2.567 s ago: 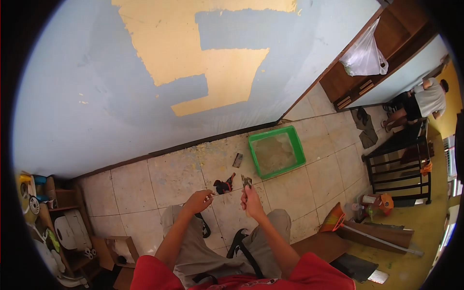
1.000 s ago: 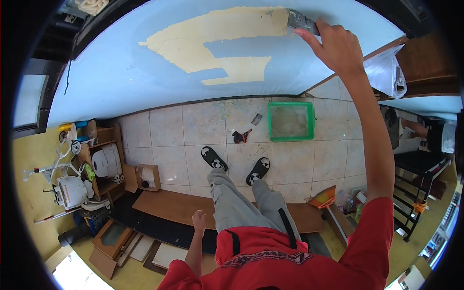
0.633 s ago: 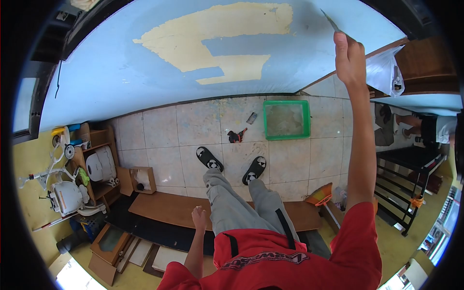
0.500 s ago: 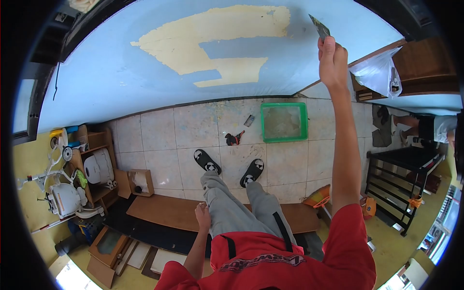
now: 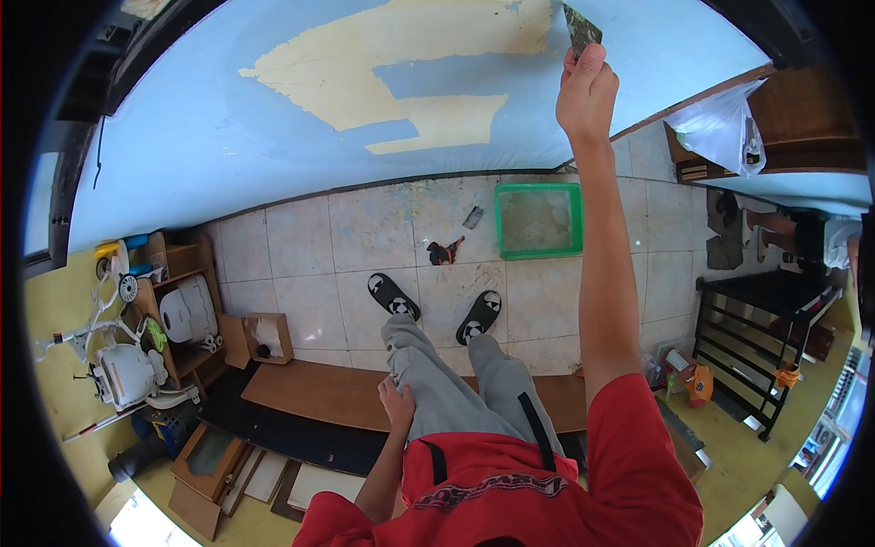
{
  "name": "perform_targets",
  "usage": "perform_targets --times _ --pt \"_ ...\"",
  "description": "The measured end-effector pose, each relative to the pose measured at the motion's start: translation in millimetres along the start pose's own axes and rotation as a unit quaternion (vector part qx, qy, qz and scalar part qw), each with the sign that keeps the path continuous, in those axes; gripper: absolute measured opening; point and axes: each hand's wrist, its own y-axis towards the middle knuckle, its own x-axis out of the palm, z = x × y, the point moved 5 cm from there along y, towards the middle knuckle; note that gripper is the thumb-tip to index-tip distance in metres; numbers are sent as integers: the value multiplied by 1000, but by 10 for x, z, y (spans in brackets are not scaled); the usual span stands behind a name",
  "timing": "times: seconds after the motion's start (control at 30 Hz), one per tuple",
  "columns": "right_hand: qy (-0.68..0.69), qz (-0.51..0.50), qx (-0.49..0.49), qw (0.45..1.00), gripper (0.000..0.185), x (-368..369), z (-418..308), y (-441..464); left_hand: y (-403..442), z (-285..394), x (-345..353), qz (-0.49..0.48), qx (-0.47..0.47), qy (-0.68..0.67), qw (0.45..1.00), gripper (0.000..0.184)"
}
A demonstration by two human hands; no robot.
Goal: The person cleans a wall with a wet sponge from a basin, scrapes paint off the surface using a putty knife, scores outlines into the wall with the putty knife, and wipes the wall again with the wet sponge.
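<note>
My right hand (image 5: pixel 588 96) grips a scraper (image 5: pixel 581 33) with a dark, stained triangular blade. The blade is up at the blue wall (image 5: pixel 652 59), near the right end of a cream patch (image 5: pixel 337 68); whether its edge touches the wall I cannot tell. Low against my grey trousers (image 5: pixel 447 392), my left hand (image 5: pixel 396 403) lies at the thigh with its fingers loosely bent and no object visible in it. A green tub (image 5: pixel 581 223) with greyish contents stands on the floor below the wall.
On the tiles lie a red-and-black tool (image 5: pixel 444 251) and a small dark rectangular object (image 5: pixel 472 217). Brown boards (image 5: pixel 310 394) lie behind my feet. A black rack (image 5: pixel 766 296) and a plastic bag (image 5: pixel 720 128) are at right, where another person's legs (image 5: pixel 775 228) show. Shelves (image 5: pixel 187 314) stand left.
My right hand has moved left with the scraper, toward the cream patch, and slightly up. My left hand has shifted a little right, onto the trouser leg.
</note>
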Motion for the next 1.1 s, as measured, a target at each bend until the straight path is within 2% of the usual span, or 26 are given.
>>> perform_targets --times 0.07,0.3,0.4,0.5,0.57,0.6,0.67,0.7,0.73,0.77,0.8,0.83,0.87,0.93,1.0,1.07,1.1 --pt "-15 1 42 999 80 56 152 -109 -10 10 -18 15 9 -1 1000 42" --pt "-68 -26 52 996 78 211 574 -400 -23 1 -4 24 16 -6 1000 41" --pt "-115 -36 85 989 78 292 764 -571 -32 -14 -7 26 12 -13 1000 42" --pt "-48 -56 126 989 84 275 704 -643 5 -113 32 13 1 -44 999 44" --pt "108 -95 236 961 80 184 570 -675 35 -80 -1 32 19 -14 999 37" --pt "107 -92 237 961 80 86 436 -694 102 -70 -3 30 21 -14 999 37" --pt "278 -129 300 903 67 63 136 -780 430 108 67 -37 86 -44 995 23" --pt "252 -116 327 903 55 67 125 -806 645 489 59 -39 98 -114 988 21" --pt "252 -117 329 903 55 91 88 -813 867 1092 -29 -43 108 -182 976 21" --pt "279 -119 337 891 51 128 45 -823 1099 1709 -111 -88 94 -177 976 25" --pt "307 -119 343 880 47 153 12 -807 1321 2343 -244 -126 146 -161 968 30" --pt "309 -117 344 879 47 148 -7 -768 1473 2943 -294 -132 195 -306 923 40" --pt "341 -143 347 862 44 172 -36 -728 1608 3582 -463 -198 226 -360 883 49" --pt "374 -166 350 843 42 222 -41 -639 1767 4623 -737 -216 211 -449 841 58" --pt "363 -219 348 836 40 290 -24 -556 1974 5307 -845 -225 224 -495 809 58" --pt "360 -215 343 840 39 322 6 -494 2084 5681 -860 -228 236 -538 776 50" --pt "357 -212 338 845 38 338 26 -469 2158 5766 -811 -228 235 -538 777 50"
